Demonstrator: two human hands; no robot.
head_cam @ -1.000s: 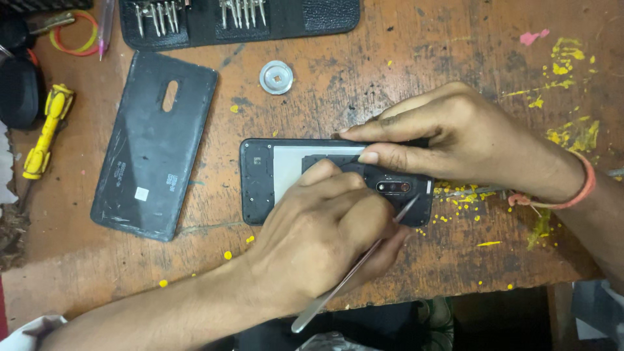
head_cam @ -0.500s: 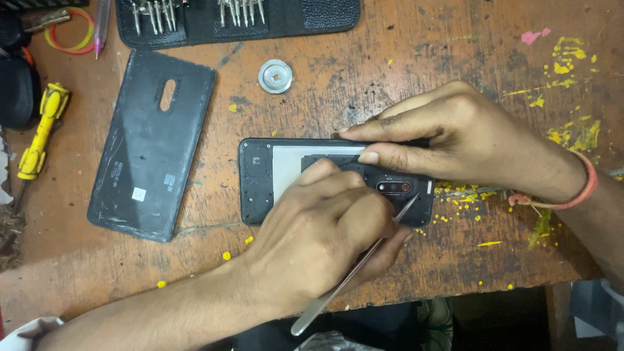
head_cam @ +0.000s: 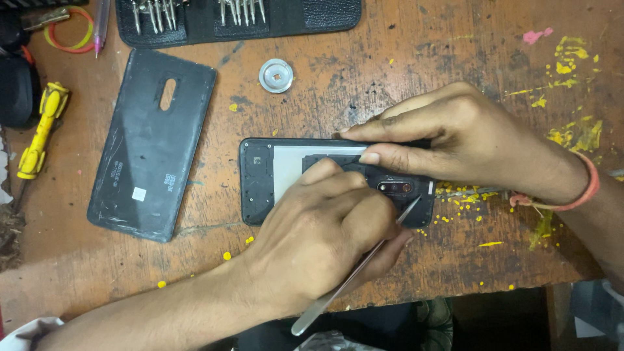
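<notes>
An opened black phone (head_cam: pixel 260 182) lies face down in the middle of the worn wooden table, its inner plate and camera module exposed. My left hand (head_cam: pixel 325 227) grips a thin metal prying tool (head_cam: pixel 351 279), whose tip rests at the phone's lower edge beside the camera module (head_cam: pixel 395 188). My right hand (head_cam: pixel 468 143), with a red band at the wrist, presses down on the right part of the phone with its fingers stretched along the top edge. Both hands hide much of the phone's right half.
The phone's removed black back cover (head_cam: pixel 153 143) lies to the left. A round metal disc (head_cam: pixel 275 75) sits above the phone. A black case of screwdriver bits (head_cam: pixel 240 16) is at the top, a yellow screwdriver (head_cam: pixel 39 130) at far left. The table's front edge (head_cam: pixel 455 292) runs just below my hands.
</notes>
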